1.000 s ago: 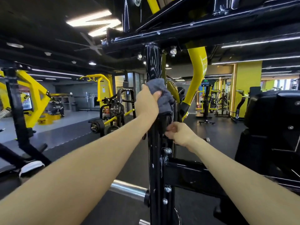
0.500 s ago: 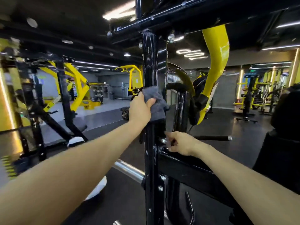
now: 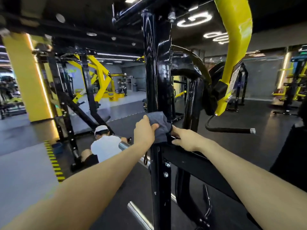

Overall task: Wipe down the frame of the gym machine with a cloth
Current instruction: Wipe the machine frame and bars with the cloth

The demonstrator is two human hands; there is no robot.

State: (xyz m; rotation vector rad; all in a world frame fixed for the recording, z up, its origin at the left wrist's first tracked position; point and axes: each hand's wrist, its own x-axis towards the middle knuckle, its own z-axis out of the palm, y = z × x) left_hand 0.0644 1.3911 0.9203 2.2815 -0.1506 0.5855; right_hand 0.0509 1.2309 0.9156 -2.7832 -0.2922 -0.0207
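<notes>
**Wiping the upright post of a black gym machine**

Gripping a grey cloth (image 3: 158, 125), the left hand (image 3: 145, 131) presses it against the black upright post (image 3: 157, 72) of the machine frame, with the thumb lying across the front of the fabric and the remaining fingers wrapped behind it. The cloth sits on the post just above the joint where a black crossbar (image 3: 196, 163) slopes away down to the right. The right hand (image 3: 186, 138) rests on the upper end of that crossbar, just beside the cloth and touching its lower right edge; its fingers curl over the bar's top edge in a grasp, while the thumb reaches toward the post. Both forearms extend from the bottom of the view and converge at the post.

Bolts (image 3: 165, 174) stud the post below the joint. A chrome bar (image 3: 124, 145) projects to the left behind the left wrist, and a second chrome bar (image 3: 137, 214) lies lower down. A yellow curved arm (image 3: 235, 47) hangs at upper right, ending near a black handle (image 3: 232, 130) with a metal cap. Behind the left arm, a person in a white shirt and white cap (image 3: 104, 143) crouches on the dark floor beside another black and yellow machine (image 3: 93, 77). A yellow pillar (image 3: 25, 77) stands at the far left.
</notes>
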